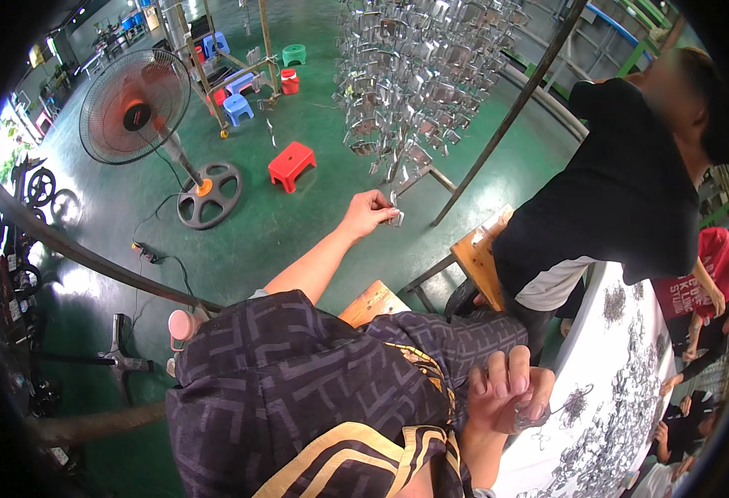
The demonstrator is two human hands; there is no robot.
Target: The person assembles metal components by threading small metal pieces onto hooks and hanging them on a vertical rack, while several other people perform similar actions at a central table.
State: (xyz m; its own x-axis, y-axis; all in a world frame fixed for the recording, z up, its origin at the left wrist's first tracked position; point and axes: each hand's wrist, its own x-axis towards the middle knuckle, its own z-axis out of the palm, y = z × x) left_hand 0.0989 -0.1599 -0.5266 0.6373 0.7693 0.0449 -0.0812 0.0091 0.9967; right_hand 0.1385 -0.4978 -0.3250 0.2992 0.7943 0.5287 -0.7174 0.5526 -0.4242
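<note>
My left hand reaches out at the end of a stretched arm, thumb and fingers pinching a small shiny metal part. It is at the lower tip of a tall hanging cluster of metal parts; whether the pinched part touches the cluster, I cannot tell. Close to my body, my right hand is turned up with curled fingers. Between its thumb and fingers sits a small shiny piece, apparently metal, partly covered by the fingers.
A white-topped table strewn with small dark and silvery parts stands to my right, with people around it. A person in black sits nearby on a wooden bench. Leftward are a standing fan, a red stool and trailing cables.
</note>
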